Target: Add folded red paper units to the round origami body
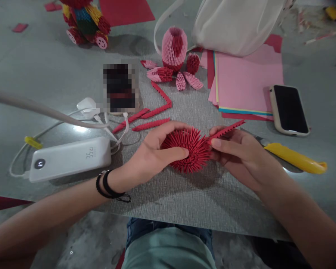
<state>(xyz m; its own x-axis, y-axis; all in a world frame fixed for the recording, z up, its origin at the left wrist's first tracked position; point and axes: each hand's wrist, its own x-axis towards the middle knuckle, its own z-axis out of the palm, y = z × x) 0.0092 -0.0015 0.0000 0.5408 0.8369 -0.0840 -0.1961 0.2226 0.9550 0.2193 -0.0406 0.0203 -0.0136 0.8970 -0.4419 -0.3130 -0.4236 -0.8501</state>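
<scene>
My left hand (154, 149) grips a round, spiky piece of red folded-paper units (194, 155), its thumb pressed into the middle and its fingers round the far side. A strip of nested red paper units (226, 130) is pinched in my right hand (238, 153), its near end touching the spiky piece's right edge. Beyond my left hand lie more red strips (151, 124), some of them joined at a bend. Farther back stands a pink and red folded-paper body (174, 46), with several small petal-shaped pieces (159, 74) around its base.
A white power bank (71, 158) with cables and a phone (120, 89) are at left. Stacked coloured paper (246, 80), another phone (289, 109) and a yellow utility knife (295, 157) lie at right. A white bag (235, 26) and a paper figure (86, 24) stand behind.
</scene>
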